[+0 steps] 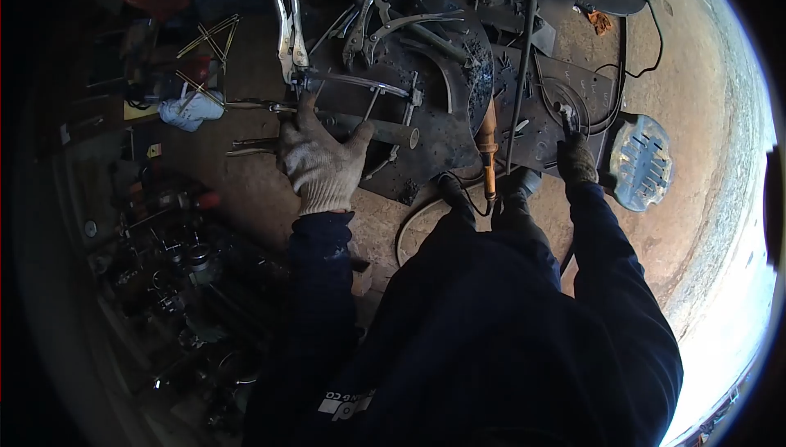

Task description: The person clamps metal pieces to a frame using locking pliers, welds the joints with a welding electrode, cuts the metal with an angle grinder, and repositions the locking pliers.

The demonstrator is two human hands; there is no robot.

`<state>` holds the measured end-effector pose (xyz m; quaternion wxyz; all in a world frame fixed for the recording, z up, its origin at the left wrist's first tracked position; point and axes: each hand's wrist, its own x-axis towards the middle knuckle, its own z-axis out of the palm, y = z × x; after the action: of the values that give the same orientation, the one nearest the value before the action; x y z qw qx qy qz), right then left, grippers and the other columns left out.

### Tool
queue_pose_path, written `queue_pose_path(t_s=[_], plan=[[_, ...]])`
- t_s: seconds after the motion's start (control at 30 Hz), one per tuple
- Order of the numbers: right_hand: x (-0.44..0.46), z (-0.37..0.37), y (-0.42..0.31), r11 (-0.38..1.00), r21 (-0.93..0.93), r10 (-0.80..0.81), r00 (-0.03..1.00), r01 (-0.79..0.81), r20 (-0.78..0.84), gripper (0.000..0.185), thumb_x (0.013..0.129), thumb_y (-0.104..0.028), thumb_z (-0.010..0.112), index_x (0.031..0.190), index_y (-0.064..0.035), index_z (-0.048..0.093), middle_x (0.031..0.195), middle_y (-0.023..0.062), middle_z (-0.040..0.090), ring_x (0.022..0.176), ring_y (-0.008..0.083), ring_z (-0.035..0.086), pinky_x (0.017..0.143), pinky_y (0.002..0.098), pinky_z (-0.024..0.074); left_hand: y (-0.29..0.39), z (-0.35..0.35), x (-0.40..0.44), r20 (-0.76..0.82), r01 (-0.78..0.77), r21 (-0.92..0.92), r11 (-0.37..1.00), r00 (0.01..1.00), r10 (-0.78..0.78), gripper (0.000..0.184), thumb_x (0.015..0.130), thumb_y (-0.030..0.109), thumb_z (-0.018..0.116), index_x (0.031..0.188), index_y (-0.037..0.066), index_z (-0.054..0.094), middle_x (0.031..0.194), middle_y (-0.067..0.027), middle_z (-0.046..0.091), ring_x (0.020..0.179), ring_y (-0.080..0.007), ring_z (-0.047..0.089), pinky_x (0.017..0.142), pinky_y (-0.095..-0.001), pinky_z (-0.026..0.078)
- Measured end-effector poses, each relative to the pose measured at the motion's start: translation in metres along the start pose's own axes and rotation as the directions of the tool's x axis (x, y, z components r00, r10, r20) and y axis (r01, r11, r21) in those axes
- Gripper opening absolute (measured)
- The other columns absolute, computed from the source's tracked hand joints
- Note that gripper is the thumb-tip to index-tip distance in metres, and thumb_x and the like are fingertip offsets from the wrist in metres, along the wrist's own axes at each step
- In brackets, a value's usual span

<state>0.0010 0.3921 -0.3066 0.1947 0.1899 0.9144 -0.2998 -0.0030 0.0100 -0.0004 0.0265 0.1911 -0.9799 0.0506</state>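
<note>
My left hand [319, 160], in a pale, dirty work glove, rests with spread fingers at the left part of a metal pipe [393, 132]. Its thumb lies against the pipe, and one finger points up to the jaws of a locking clamp [292, 33]. A curved metal rod [356, 80] and a thin frame lie just above the pipe. My right hand [578, 160], in a dark glove, is closed round a tool whose light metal tip [566, 111] sticks out; the rest of the tool is hidden.
More locking pliers [364, 17] lie at the back of the dark bench. An orange-handled tool [488, 140] hangs near the front edge. Coiled cable lies near my right hand, beside a worn blue stool [641, 162]. Cluttered machinery [192, 283] stands at the lower left.
</note>
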Motion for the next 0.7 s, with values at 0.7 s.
queue_pose_path(t_s=[0.7], plan=[[-0.032,-0.119,-0.275,0.512,0.116,-0.756,0.51,0.851,-0.41,0.046,0.09,-0.027,0.067,0.13,-0.0066,0.059,0.121,0.017,0.064,0.109,0.036,0.064,0.092,0.0423,0.0523,0.001,-0.004,0.001,0.06,0.05,-0.055,0.997,0.997,-0.047,0.097,0.073,0.049,0.081,0.149,0.016,0.032,0.128,-0.0251,0.044,0.121,-0.0431,0.05,0.097,-0.0557,0.047]])
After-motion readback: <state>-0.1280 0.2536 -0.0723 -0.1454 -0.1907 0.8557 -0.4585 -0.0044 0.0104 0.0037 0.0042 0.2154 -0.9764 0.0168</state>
